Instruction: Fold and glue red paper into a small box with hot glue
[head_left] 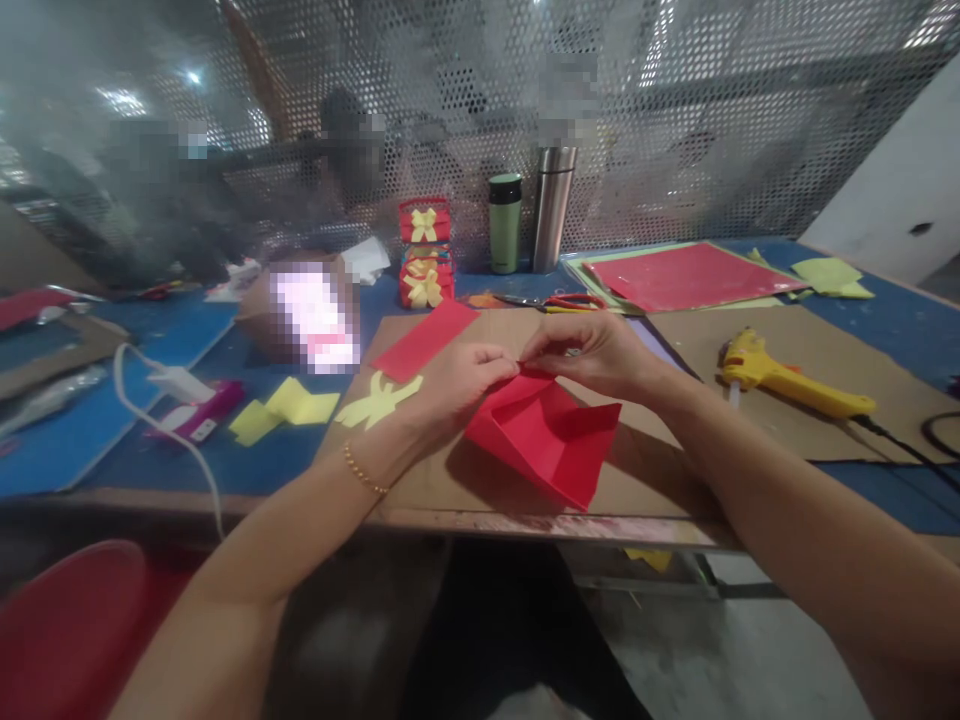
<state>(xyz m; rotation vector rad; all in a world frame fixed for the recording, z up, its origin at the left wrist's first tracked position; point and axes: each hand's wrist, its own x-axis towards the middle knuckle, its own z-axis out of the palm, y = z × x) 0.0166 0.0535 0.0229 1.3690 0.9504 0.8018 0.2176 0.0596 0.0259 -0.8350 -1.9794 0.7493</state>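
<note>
Both hands pinch the far edge of a folded red paper box [551,430], tilted above a cardboard sheet [420,495]. My left hand [469,380] grips its left corner with thumb and fingers closed. On the same edge, just to the right, the fingertips of my right hand [592,350] are pressed together. The box's open side faces me. Beside my left wrist lie a yellow paper bow cutout [379,400] and a flat red paper strip [424,340].
A yellow glue gun [795,385] lies on cardboard at right. Scissors [562,302], a green tumbler [505,225], a steel flask [553,210] and stacked red boxes with bows [425,255] are behind. Red sheets [690,275], yellow pieces [289,408] and a power strip [199,410] flank the work.
</note>
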